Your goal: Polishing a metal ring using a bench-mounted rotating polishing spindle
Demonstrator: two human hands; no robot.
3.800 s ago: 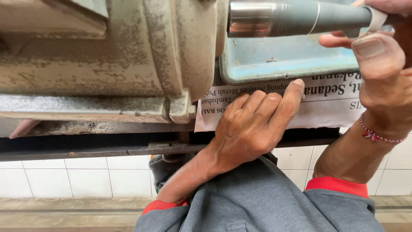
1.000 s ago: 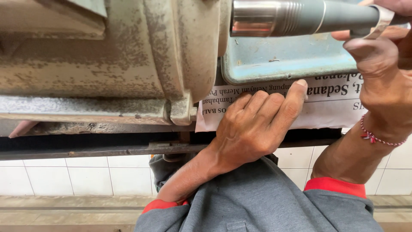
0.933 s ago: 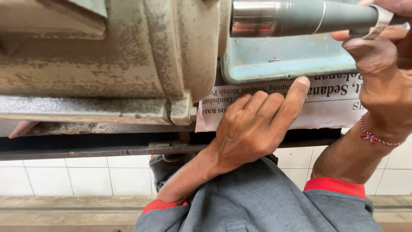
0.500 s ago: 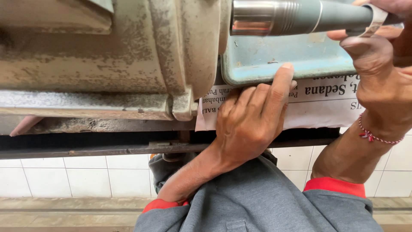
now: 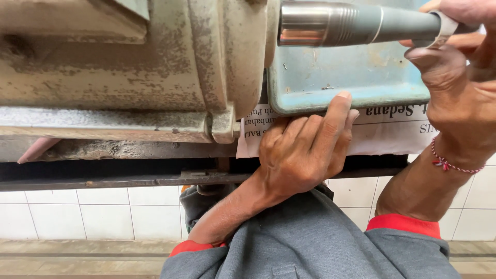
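Left hand (image 5: 305, 155) has slid up, fingers flat on newspaper (image 5: 382, 129) at tray (image 5: 351, 77) rim | right hand (image 5: 460, 77) grips shaft (image 5: 361, 23) end | paper may tear under pressure.

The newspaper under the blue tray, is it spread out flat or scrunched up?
Spread flat. The newspaper lies smooth under the blue tray, with no crumples showing, and the left hand rests on it.

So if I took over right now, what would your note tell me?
Left hand: fingers flat on the printed newspaper sheet, index fingertip touching the rim of the blue-green metal tray.
Right hand: grip closed around the end of the grey metal cylindrical shaft.
The shaft sticks out sideways from the worn beige machine housing, above the tray.
Done and left: cannot tell.
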